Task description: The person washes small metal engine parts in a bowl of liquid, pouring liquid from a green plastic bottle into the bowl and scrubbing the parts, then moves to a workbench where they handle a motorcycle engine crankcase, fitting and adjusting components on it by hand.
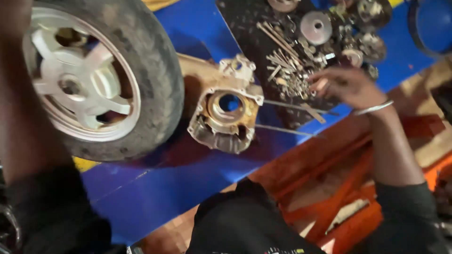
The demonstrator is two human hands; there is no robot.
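Observation:
My right hand [346,87], with a metal bangle [374,108] on the wrist, reaches over a pile of bolts and small metal parts [287,70] on a black mat [245,23]. Its fingers are curled at the pile; blur hides whether they pinch anything. My left forearm [19,94] runs up the left edge beside a small wheel [84,80] with a silver rim and worn tyre; the hand itself is out of frame. A dirty metal engine casing [226,113] with a round bore lies between the wheel and the mat.
Everything lies on a blue surface [188,178]. Two thin rods [292,106] stick out from the casing toward my right hand. A round metal disc [316,27] and other round parts sit farther back. An orange metal frame [339,188] stands below my right arm.

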